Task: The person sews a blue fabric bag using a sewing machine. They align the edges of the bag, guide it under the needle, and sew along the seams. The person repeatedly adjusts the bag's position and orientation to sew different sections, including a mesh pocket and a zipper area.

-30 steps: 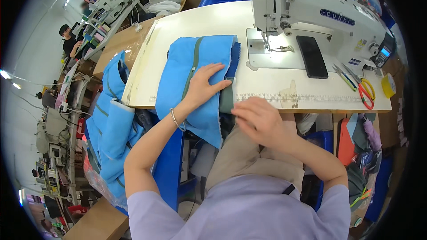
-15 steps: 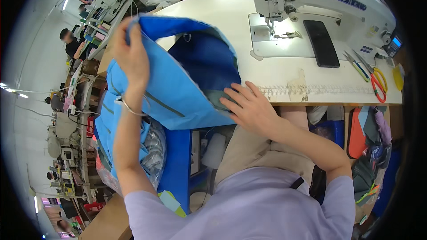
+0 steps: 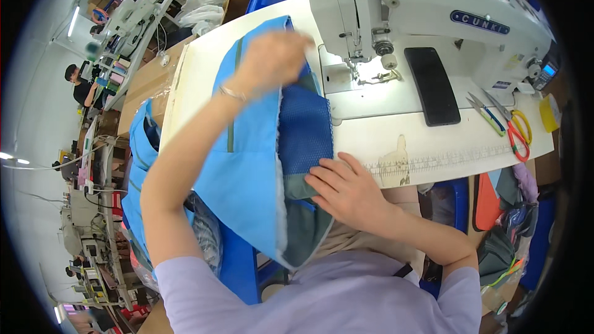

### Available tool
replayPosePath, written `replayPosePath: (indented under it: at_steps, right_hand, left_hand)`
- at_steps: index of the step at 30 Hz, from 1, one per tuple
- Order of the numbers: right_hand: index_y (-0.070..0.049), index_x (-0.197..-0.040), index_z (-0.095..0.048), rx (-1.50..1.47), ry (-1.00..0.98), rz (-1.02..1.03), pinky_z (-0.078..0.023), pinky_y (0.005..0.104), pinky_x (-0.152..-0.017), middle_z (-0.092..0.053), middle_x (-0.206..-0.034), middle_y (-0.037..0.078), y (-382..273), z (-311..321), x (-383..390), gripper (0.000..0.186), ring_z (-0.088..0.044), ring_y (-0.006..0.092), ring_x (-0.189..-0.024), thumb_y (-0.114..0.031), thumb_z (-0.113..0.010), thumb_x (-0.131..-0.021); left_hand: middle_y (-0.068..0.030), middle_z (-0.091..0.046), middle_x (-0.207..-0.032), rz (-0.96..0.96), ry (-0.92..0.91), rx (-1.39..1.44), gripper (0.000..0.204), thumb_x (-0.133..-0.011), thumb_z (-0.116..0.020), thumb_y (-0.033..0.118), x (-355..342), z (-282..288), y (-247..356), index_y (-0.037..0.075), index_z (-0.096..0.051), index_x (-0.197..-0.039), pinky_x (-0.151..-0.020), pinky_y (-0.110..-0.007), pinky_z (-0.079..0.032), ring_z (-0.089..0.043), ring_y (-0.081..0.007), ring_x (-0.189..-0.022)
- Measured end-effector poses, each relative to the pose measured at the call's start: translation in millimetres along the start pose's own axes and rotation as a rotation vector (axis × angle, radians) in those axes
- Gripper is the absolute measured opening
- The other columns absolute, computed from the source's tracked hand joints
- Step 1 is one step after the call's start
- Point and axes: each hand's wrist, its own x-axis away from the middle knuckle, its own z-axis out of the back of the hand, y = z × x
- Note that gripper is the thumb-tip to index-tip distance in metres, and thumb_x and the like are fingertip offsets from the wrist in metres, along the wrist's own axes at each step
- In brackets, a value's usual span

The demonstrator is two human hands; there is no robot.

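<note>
A light blue fabric bag lies across the left part of the table and hangs over its front edge. Dark blue mesh and grey-green cloth show on its inner side, beside a pale raw edge. My left hand, smeared by motion, is over the bag's far end near the sewing machine; its grip is unclear. Lower down, my right hand rests with fingers stretched out on the mesh and grey-green cloth at the bag's right edge.
The white sewing machine stands at the back right, its needle area just right of the bag. A black phone, snips and red-and-yellow-handled scissors lie on the table. More blue fabric is piled at left.
The bag has turned and flattened onto the table, its mesh side now showing more. My left hand has swept right toward the machine; my right hand sits slightly lower in view.
</note>
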Motion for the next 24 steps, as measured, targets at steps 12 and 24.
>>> replayPosePath:
  at_steps: [12, 24]
  right_hand:
    - [0.006, -0.107, -0.072, -0.109, 0.007, 0.222, -0.055, 0.0373, -0.079, -0.07, -0.107, 0.016, -6.7, 15.4, 21.7, 0.037, -0.062, 0.0237, -0.085, -0.009, -0.07, -0.073]
    - [0.006, -0.102, -0.071, -0.145, 0.081, 0.115, -0.055, 0.0371, -0.08, -0.068, -0.102, 0.016, 9.4, 24.7, 22.9, 0.031, -0.061, 0.0251, -0.085, -0.008, -0.068, -0.074]
  left_hand:
    - [-0.0128, -0.045, -0.158, 0.164, -0.21, 0.305, 0.058, -0.098, -0.055, 0.031, 47.0, -55.7, 25.8, 0.014, -0.047, -0.152, -0.124, -0.053, -0.022, -0.039, -0.037, -0.146]
    - [-0.0151, -0.059, -0.14, 0.118, -0.227, 0.285, 0.049, -0.096, -0.056, 0.037, 3.1, -68.8, 34.8, 0.004, -0.061, -0.133, -0.122, -0.053, -0.027, -0.048, -0.0357, -0.137]
